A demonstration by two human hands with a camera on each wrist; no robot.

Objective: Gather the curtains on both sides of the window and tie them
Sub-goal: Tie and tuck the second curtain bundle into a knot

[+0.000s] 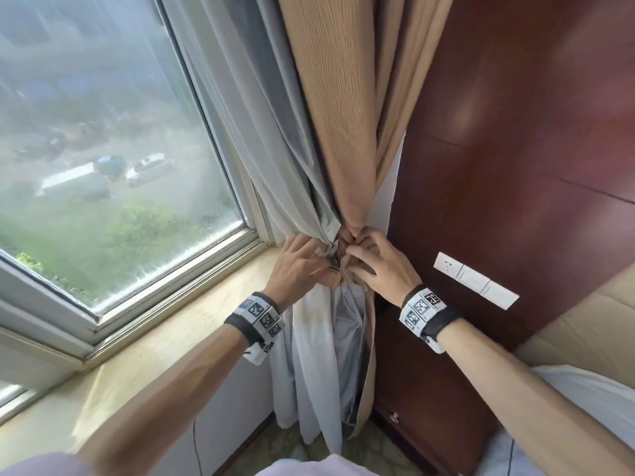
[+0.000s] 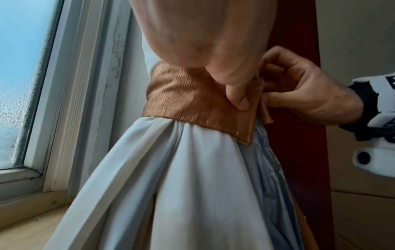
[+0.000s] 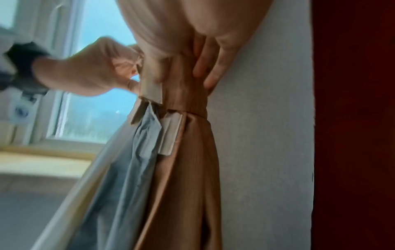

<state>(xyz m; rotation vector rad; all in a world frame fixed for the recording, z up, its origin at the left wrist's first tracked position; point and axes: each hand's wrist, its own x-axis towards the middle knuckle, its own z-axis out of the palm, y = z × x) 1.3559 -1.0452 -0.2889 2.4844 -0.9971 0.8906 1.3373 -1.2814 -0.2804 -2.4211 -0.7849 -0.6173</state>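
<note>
The tan curtain [image 1: 343, 115] and its grey lining [image 1: 271, 139] are bunched together at the window's right side. A tan ribbed tieback band [image 2: 192, 94] wraps the bunch at waist height. My left hand [image 1: 321, 261] grips the band from the window side, its thumb [image 2: 240, 99] pressing on the cloth. From the wall side my right hand [image 1: 355, 255] pinches the band's other end [image 2: 264, 101], with its fingers [image 3: 210, 71] lying along the band [image 3: 183, 91]. A pale strip [image 3: 171, 133] hangs below the band. The spot where the two ends meet is hidden by the fingers.
The window [image 1: 103, 149] and its stone sill [image 1: 192, 324] lie to the left. A dark red wood panel [image 1: 515, 149] with white wall switches [image 1: 476, 280] stands right of the curtain. A cardboard box [image 1: 584, 324] and white bedding [image 1: 591, 400] are at the lower right.
</note>
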